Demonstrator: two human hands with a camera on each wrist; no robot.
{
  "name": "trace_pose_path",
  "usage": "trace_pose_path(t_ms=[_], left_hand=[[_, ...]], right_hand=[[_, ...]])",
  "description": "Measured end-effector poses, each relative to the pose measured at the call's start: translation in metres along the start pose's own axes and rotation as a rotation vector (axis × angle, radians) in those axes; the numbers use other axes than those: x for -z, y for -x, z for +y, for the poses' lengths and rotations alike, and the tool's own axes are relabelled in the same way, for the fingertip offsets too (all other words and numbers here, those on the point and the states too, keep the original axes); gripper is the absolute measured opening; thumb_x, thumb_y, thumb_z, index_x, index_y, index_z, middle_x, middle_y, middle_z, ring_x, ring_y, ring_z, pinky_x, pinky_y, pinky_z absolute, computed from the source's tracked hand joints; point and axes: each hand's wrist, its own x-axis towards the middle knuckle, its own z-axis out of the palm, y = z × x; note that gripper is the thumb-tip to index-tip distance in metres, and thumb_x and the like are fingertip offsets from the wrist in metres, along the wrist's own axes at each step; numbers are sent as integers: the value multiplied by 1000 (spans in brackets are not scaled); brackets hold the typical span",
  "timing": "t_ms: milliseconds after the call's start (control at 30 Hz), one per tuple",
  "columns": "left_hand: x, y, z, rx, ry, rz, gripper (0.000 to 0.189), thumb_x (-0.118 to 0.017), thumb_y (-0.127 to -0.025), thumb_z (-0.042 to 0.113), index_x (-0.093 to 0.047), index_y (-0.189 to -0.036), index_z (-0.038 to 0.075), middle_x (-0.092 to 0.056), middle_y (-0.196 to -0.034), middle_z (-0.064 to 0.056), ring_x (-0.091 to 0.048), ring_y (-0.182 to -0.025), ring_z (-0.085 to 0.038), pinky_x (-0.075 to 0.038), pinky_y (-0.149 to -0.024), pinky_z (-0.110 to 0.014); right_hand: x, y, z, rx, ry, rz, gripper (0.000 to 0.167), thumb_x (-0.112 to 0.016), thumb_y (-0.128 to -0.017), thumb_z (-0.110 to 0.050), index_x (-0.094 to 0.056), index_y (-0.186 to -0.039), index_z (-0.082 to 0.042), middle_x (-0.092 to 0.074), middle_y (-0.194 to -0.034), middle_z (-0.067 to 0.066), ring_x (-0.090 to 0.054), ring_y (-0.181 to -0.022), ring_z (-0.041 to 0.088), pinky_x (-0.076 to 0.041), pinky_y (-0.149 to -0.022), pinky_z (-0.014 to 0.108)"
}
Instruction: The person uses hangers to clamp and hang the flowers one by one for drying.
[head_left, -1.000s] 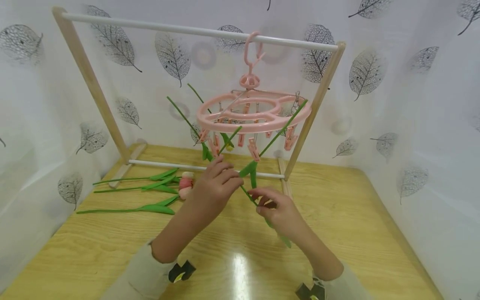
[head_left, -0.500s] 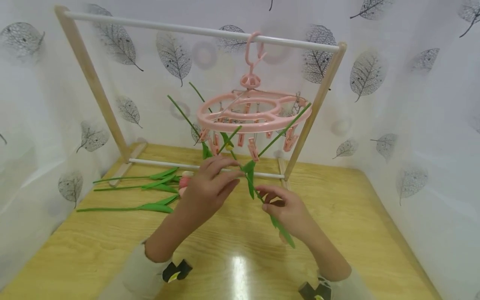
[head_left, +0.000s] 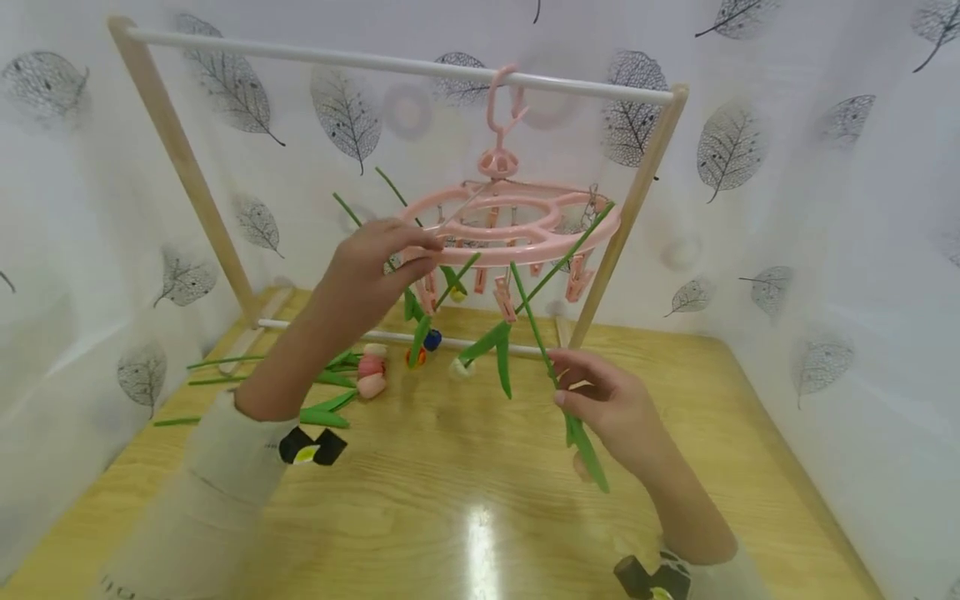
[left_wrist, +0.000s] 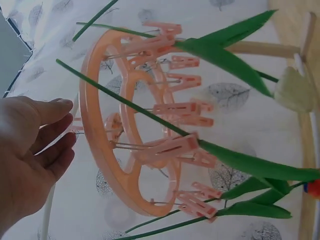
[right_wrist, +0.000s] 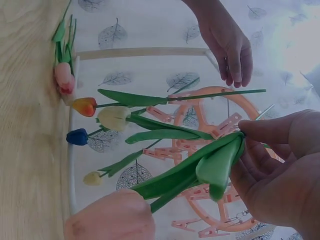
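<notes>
My right hand (head_left: 611, 408) pinches the stem of an artificial tulip. Its pale pink bloom (right_wrist: 112, 217) hangs low and its green stem (head_left: 531, 312) points up. My left hand (head_left: 371, 271), holding nothing, has its fingers close to the left rim of a round pink clip hanger (head_left: 517, 252); contact is not plain. In the left wrist view this hand (left_wrist: 30, 150) has loosely bent fingers beside the ring. Clothespins on the hanger hold several tulips upside down: white (head_left: 462, 367), orange (head_left: 416, 357), blue (head_left: 432, 339) and yellow (head_left: 457, 294).
The hanger hooks over the white top bar (head_left: 337, 58) of a wooden-legged rack (head_left: 180, 167). Several pink tulips (head_left: 371, 371) lie at the left on the wood-grain table (head_left: 420, 508). A leaf-patterned curtain (head_left: 795, 233) surrounds the table.
My left hand has left the hanging tulips and moved up and left to the hanger's rim. My right hand has shifted slightly right with the pink tulip, whose stem now stands more upright.
</notes>
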Motion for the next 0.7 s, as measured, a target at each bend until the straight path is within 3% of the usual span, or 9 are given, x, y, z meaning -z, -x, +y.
trace_pose_path(t_ms=[233,367,533,700], left_hand=[[16,-50,2,201,140,-391,19,-68,-98,20,-72,-115,12,-70,-114,-2,-61,-105,-18,-50,-93,-40],[16,-72,6,262,207,-552,20,-66,-99,18,-72,-118,13,-69,-114,-2,-62,-102,-16,-52,-90,-38],[7,-86,8,287,271,-666,22,-65,-100,16,-72,-120,9,-65,-119,-6,-61,-106,-19,-53,-94,-36],[2,-90,11,279,285,-685,17,-65,-99,13,-75,-113,9,-64,-117,-7,-57,-105,-20,-51,-93,-35]], right_hand=[[9,0,-1,16,-11,59,45,-70,-88,8,-63,-131,-2,-65,-108,1,-67,-97,17,-60,-79,25],[12,0,-3,17,-10,75,45,-69,-88,8,-63,-131,-1,-66,-106,2,-66,-96,13,-60,-77,25],[15,1,-4,9,-11,83,44,-70,-89,7,-63,-132,-1,-66,-104,-2,-66,-96,12,-59,-75,24],[16,1,-5,4,-14,88,44,-70,-89,7,-64,-131,-2,-66,-105,-2,-65,-97,11,-59,-78,22]])
